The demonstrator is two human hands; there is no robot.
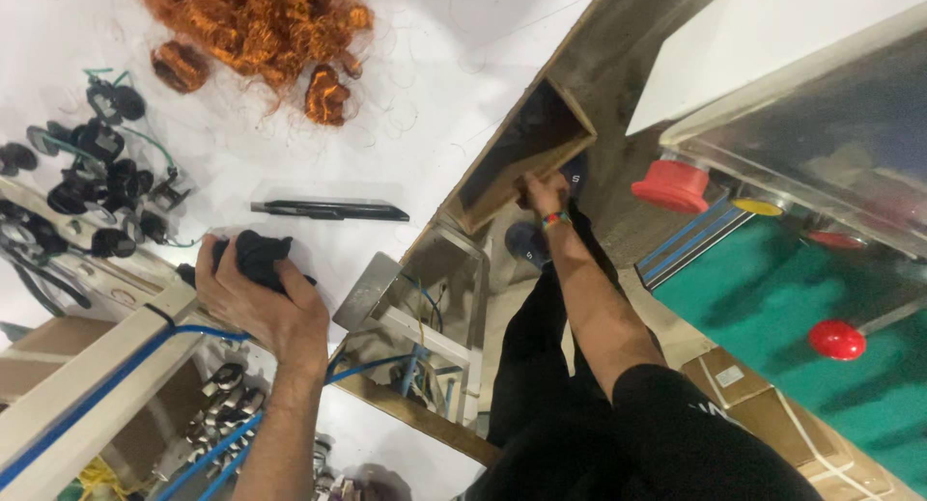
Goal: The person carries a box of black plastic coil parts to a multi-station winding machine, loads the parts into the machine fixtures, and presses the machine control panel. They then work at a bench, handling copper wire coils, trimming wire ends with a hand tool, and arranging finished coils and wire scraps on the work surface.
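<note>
My left hand [259, 303] grips a black coil part [259, 253] at the near edge of the white table [425, 86]. My right hand [544, 193] reaches down below the table and holds the edge of an open wooden box [521, 153] fixed at the table's side. A colourful band sits on my right wrist. A black utility knife [330, 210] lies on the table just right of my left hand. Several black coil parts with green wires [97, 173] lie to the left.
A heap of orange copper wire [256, 23] lies at the table's far side. A white bar with blue cables [106, 366] crosses at lower left. A green machine with red knobs [835, 339] stands at right, a metal frame [435, 318] under the table edge.
</note>
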